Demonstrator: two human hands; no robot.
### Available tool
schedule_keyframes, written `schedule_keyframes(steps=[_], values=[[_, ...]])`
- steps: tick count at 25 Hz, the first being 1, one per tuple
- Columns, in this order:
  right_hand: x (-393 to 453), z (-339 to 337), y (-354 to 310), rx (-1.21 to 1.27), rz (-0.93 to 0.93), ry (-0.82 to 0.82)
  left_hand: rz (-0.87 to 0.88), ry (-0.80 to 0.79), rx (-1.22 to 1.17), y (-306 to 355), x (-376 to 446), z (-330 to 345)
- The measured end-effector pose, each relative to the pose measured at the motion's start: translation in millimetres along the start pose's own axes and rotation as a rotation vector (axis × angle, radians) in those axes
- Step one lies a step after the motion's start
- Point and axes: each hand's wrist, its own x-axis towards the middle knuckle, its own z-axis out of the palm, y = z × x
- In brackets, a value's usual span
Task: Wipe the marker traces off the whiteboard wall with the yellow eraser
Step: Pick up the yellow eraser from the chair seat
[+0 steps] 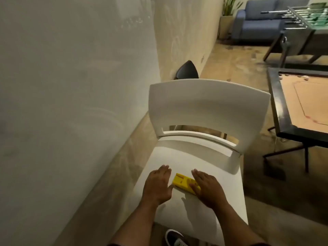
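Observation:
The yellow eraser (183, 182) lies flat on the seat of a white chair (204, 110), low in the head view. My left hand (158, 186) hovers just left of it, palm down, fingers spread, thumb close to the eraser's near corner. My right hand (206, 188) is on its right end, palm down, thumb resting on the eraser and covering part of it. Neither hand has closed around it. The whiteboard wall (71, 86) fills the left side, with faint smeared marker traces across it.
A black-framed carrom board table (276, 107) stands close on the right of the chair. A foosball table (305, 20), a blue sofa (257, 18) and a potted plant (228, 8) are farther back. A dark chair back (187, 71) shows behind the white chair. My shoe (174, 237) is below.

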Motion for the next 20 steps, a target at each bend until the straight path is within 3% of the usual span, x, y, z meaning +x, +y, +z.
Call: schedule_keyframes(steps=[2,6,14,20], values=[[-8.8,12.1,1.4,0.015,-0.037,-0.147,-0.003,-0.113,-0.040,8.5,3.2,13.7],[-18.4,35.1,22.7,-0.006,-0.046,-0.142,0.053,-0.303,-0.026,27.0,21.2,59.3],[-18.4,42.8,24.8,0.044,-0.238,0.036,0.114,-0.291,0.046,16.9,37.8,85.9],[-16.1,38.4,-2.8,0.163,-0.258,0.114,0.155,-0.233,0.110,5.7,26.3,51.6]])
